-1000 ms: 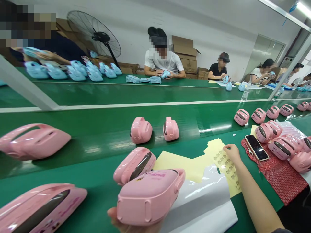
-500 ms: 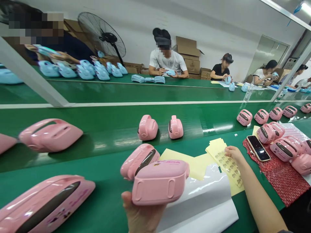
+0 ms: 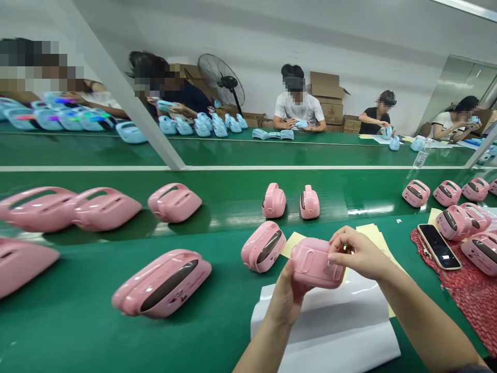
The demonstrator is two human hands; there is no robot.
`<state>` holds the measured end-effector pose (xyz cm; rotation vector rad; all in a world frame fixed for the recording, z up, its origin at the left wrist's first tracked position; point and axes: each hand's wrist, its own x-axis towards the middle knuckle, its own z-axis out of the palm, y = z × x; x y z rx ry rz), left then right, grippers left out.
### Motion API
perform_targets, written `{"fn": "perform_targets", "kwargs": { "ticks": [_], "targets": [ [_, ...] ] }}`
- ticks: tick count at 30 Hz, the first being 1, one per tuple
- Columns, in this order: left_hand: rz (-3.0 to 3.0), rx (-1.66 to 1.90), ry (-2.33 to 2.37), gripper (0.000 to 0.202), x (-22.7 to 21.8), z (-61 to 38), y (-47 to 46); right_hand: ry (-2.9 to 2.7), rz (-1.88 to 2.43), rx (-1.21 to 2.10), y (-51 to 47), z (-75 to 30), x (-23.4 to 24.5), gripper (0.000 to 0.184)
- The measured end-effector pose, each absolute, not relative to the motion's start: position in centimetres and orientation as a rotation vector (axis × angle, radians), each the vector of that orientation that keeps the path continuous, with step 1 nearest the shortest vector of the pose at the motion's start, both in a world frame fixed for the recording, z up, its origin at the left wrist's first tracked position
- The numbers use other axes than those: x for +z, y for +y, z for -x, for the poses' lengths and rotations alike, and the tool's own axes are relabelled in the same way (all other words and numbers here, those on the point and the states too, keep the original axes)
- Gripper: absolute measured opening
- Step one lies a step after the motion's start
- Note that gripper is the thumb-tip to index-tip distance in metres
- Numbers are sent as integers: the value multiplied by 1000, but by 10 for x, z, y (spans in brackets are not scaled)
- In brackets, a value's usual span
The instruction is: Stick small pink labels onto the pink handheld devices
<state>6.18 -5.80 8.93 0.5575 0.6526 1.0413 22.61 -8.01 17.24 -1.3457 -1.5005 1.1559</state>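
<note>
My left hand (image 3: 289,298) grips a pink handled device (image 3: 312,269), which looks like a small portable speaker, from its left end and underside. It is held up over a white sheet (image 3: 330,331), with its plain face towards me. Above its right end my right hand (image 3: 359,254) pinches a small clear sticker (image 3: 330,263) against or just over that face; the exact contact is hard to make out. Yellow backing paper (image 3: 375,238) lies partly hidden behind my right hand. Just left of the held one, another pink speaker (image 3: 262,247) rests on the green table.
More pink speakers stand at left (image 3: 163,285) and along the green belt (image 3: 233,207). At right, a phone (image 3: 438,246) lies on red bubble wrap (image 3: 462,290) beside further speakers. Co-workers across the line handle blue devices; a slanted post (image 3: 135,103) crosses the left.
My right hand has moved left from the yellow sticker sheet to the speaker. The speaker has been turned in my left hand. The view has swung left.
</note>
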Motion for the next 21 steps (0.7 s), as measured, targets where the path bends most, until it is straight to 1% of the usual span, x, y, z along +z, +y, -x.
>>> {"fn": "perform_targets", "kwargs": {
  "ticks": [5, 12, 14, 16, 18, 19, 21],
  "targets": [
    [-564, 1077, 669, 52, 95, -61, -62, -1525, 1440, 1128, -76, -220, 174, 8],
    [-530, 1114, 679, 46, 99, -63, -67, -1552, 1458, 1080, -76, -216, 171, 8],
    [-527, 1102, 661, 44, 99, -62, -65, -1601, 1435, 944, -77, -213, 163, 6],
    [-520, 1079, 646, 43, 97, -61, -63, -1687, 1364, 680, -80, -208, 154, 4],
    [-511, 1064, 638, 42, 95, -59, -60, -1773, 1243, 414, -84, -205, 146, 7],
    [-508, 1063, 635, 42, 92, -58, -58, -1794, 1178, 329, -86, -205, 144, 8],
    [-505, 1082, 625, 42, 84, -54, -57, -1739, 1089, 273, -90, -208, 140, 11]
  ]
}}
